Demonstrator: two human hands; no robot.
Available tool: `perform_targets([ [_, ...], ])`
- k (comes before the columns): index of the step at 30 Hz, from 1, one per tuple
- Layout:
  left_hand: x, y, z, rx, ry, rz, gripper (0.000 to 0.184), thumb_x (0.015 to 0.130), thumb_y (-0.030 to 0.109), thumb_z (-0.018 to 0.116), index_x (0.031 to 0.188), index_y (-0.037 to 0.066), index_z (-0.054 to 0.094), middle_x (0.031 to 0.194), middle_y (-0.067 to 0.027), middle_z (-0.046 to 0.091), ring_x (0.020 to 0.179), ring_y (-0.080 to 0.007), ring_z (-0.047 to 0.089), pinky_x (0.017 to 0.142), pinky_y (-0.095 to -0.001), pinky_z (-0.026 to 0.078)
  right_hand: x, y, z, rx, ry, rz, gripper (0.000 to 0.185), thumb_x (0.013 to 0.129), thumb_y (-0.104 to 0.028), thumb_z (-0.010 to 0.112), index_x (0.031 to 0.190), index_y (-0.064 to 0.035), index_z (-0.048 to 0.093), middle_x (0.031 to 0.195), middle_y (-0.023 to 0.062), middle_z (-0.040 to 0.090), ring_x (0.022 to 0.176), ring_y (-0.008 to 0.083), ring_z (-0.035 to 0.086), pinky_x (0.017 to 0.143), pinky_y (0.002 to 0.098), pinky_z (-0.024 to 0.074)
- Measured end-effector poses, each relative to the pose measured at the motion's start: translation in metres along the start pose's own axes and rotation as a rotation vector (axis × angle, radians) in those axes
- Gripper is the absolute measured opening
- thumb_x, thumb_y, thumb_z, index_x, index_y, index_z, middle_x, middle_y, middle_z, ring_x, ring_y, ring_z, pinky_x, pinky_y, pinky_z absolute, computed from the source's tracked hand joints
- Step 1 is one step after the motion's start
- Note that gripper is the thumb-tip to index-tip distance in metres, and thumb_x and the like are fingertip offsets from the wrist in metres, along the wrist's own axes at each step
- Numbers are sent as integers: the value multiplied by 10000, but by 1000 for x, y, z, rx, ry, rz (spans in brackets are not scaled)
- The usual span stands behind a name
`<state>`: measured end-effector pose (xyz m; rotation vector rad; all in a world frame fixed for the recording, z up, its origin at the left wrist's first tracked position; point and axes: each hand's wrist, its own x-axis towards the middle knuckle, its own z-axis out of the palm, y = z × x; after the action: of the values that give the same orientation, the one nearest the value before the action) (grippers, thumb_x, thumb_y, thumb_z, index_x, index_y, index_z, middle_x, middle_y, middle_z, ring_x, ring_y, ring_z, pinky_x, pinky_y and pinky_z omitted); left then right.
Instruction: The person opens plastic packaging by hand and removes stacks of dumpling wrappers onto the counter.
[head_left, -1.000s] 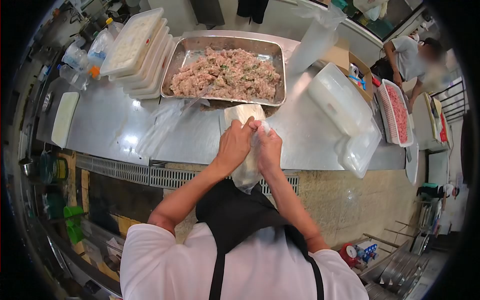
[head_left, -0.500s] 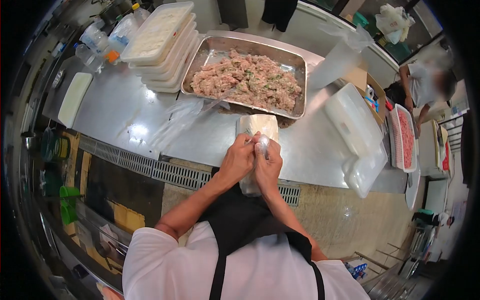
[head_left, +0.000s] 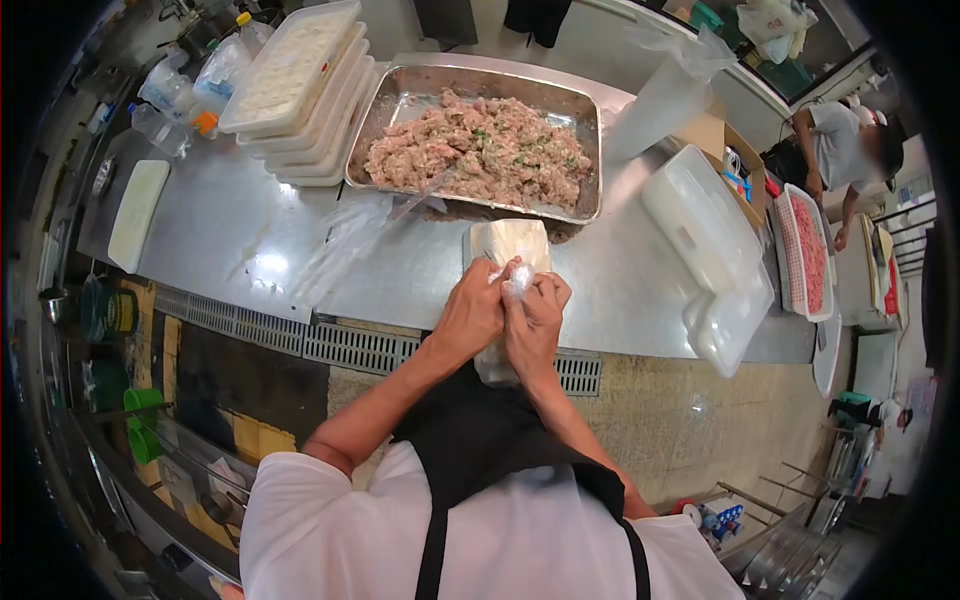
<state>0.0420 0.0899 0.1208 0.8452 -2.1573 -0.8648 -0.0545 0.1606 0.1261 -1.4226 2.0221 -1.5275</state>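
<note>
Both bare hands are gathered above the near edge of a steel desk (head_left: pixel 400 295). The left hand (head_left: pixel 470 312) and right hand (head_left: pixel 536 318) are close together, curled, and pinch the bunched clear plastic of a bag (head_left: pixel 519 281) between them. A pale block (head_left: pixel 508 238) shows in the bag just beyond the hands, near the tray; whether it rests on the desk or is held above it cannot be told. More of the plastic hangs below the hands, in front of a black apron (head_left: pixel 480 420).

Tray (head_left: pixel 585 115): metal, rectangular, holding heaped mince (head_left: pixel 480 145) flecked with green. Left of it: stacked containers (head_left: pixel 300 85), bottles (head_left: pixel 158 130) and, farther along, a pale board (head_left: pixel 140 215). Loose plastic (head_left: pixel 345 245) lies before the tray's left corner.

Right of the tray: a cloudy plastic sleeve (head_left: pixel 660 110), an open carton (head_left: pixel 706 130), translucent tubs (head_left: pixel 700 220), and a white basket (head_left: pixel 791 255) of pink meat (head_left: pixel 808 250). A co-worker (head_left: pixel 840 140) in a pale shirt stands near the basket.
</note>
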Motion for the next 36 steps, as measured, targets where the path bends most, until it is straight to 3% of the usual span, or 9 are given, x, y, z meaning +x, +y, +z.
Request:
perform_targets([
  [6, -3, -3, -11, 8, -45, 51, 319, 858, 8, 556, 1170, -1, 622, 942, -208, 522, 846, -395, 577, 720, -444, 502, 1, -8, -2, -171, -23, 1, 240, 900, -162, 608, 1074, -29, 705, 1256, 198, 464, 1175, 345, 367, 1023, 463, 283],
  [8, -3, -4, -12, -108, -114, 48, 313, 825, -18, 551, 1128, -7, 625, 965, -199, 510, 866, -396, 568, 733, -443, 496, 3, -7, -1, -253, -96, -65, 334, 933, -189, 539, 1164, 24, 650, 1404, 239, 336, 1281, 377, 307, 1072, 504, 217],
  [12, -9, -2, -17, -189, -136, -22, 250, 803, 2, 591, 1047, -28, 635, 1073, -185, 531, 907, -359, 592, 757, -407, 497, 11, -9, -3, -208, -226, -5, 393, 957, -212, 471, 1152, 104, 596, 1461, 239, 304, 1349, 406, 261, 1104, 505, 179],
  [15, -14, -2, -21, -264, -140, -44, 262, 773, 15, 621, 1032, -21, 641, 1124, -178, 521, 915, -344, 594, 761, -396, 496, 15, -8, -5, -223, -356, 37, 415, 972, -256, 429, 1081, 101, 613, 1460, 239, 305, 1359, 402, 258, 1115, 502, 165],
  [19, -10, -2, -5, -259, 17, 0, 247, 746, 29, 659, 990, -12, 665, 1121, -166, 587, 972, -329, 623, 779, -372, 506, 34, -29, -27, -285, -610, 182, 472, 977, -283, 410, 1179, 112, 572, 1468, 255, 308, 1381, 415, 232, 1108, 520, 205],
  [23, -5, 3, -2, -280, 145, -84, 183, 741, 24, 661, 916, -24, 689, 1000, -149, 666, 870, -337, 662, 745, -372, 525, 37, -32, -23, -431, -627, 103, 472, 982, -288, 433, 1130, 124, 610, 1445, 271, 338, 1325, 429, 297, 1065, 509, 309],
  [27, -2, -6, 8, -266, 228, -79, 192, 728, 18, 673, 912, -29, 697, 969, -169, 690, 840, -338, 681, 719, -364, 533, 38, -30, -26, -456, -583, 10, 378, 982, -217, 463, 1109, 97, 632, 1356, 262, 455, 1289, 419, 364, 1097, 453, 299],
  [32, 0, -23, 9, -515, 120, -183, 228, 743, 14, 691, 966, -24, 715, 972, -154, 702, 878, -240, 679, 764, -319, 517, 45, -18, -48, -232, -510, -67, 282, 822, -44, 687, 1097, 17, 671, 1107, 196, 654, 996, 343, 624, 860, 433, 510],
  [36, 3, -29, 2, -689, -12, -246, 233, 783, 26, 700, 1006, -41, 718, 974, -109, 708, 900, -164, 642, 806, -289, 493, 53, 5, -49, 74, -389, 76, 358, 699, -90, 812, 1033, -30, 697, 1053, 135, 684, 909, 274, 649, 735, 358, 538],
])
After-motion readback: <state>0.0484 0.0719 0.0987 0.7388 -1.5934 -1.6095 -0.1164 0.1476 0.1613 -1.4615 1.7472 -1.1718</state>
